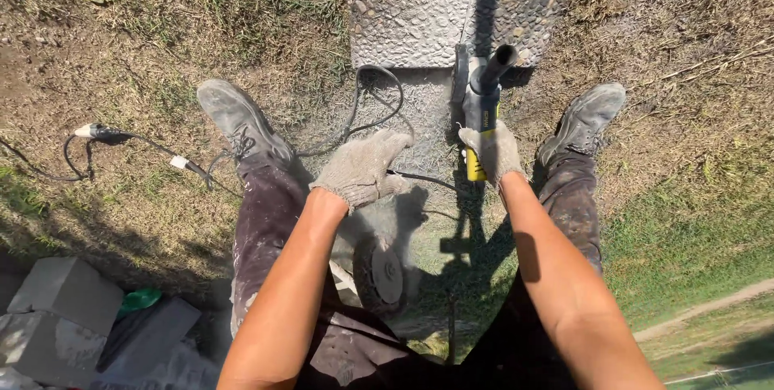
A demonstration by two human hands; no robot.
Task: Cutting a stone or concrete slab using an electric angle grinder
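Item: angle grinder (482, 108), dark body with yellow grip, standing upright on dusty ground at the near edge of a pebbled concrete slab (411, 7), between the person's two dusty boots.

Right hand (493, 151): gloved in grey knit, fingers closed round the yellow grip, arm reaching straight down.

Left hand (361, 168): same grey glove, fingers loosely curled, holding nothing, hovering above the black power cable (367, 108) that loops over the dust just left of the grinder.

Second item: round cutting disc (385, 273) lying between the legs, below the left hand.

Cable connection: white-and-black plug joint (181, 164) on dry grass, far left.

Lower left corner: grey concrete blocks (68, 293), stacked, a green object (139, 300) wedged between them; kind not discernible. No labels legible.
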